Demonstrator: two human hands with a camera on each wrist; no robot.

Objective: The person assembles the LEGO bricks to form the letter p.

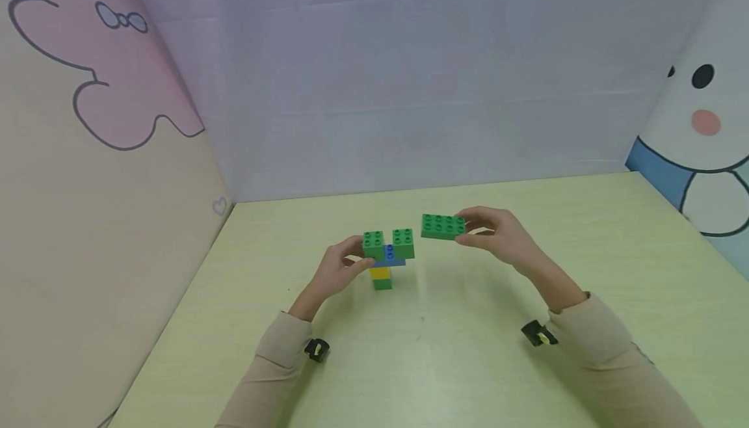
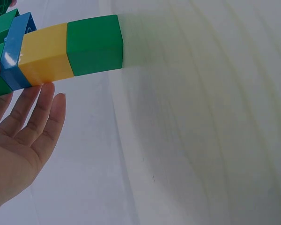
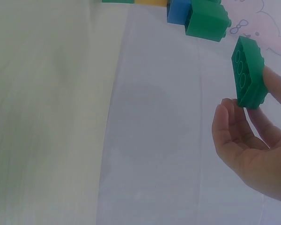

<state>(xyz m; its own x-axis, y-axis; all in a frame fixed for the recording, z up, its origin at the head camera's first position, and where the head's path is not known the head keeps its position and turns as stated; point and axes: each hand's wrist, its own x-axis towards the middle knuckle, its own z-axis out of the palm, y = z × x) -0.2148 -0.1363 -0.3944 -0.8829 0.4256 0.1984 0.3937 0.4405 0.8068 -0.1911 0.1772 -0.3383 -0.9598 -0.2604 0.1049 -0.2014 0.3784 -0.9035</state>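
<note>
My left hand [image 1: 336, 272] grips a stack of toy building bricks at its upper left, thumb at the left green brick [image 1: 373, 246]. That brick and a second green brick [image 1: 403, 244] stand apart on a flat blue brick [image 1: 395, 263], whose studs show in the gap. Under the blue one come a yellow brick [image 2: 46, 52] and a green brick [image 2: 95, 45] at the bottom. To the right of the stack, my right hand [image 1: 497, 236] pinches the right end of a longer flat green brick [image 1: 443, 227], studs up. Its hollow underside shows in the right wrist view.
A pale wooden table [image 1: 445, 376] lies under both hands. Behind it hangs a plain light curtain [image 1: 409, 90]. Cartoon-printed panels [image 1: 105, 220] border the sides. A small black strap piece [image 1: 317, 350] hangs by the left cuff, another [image 1: 538, 334] by the right.
</note>
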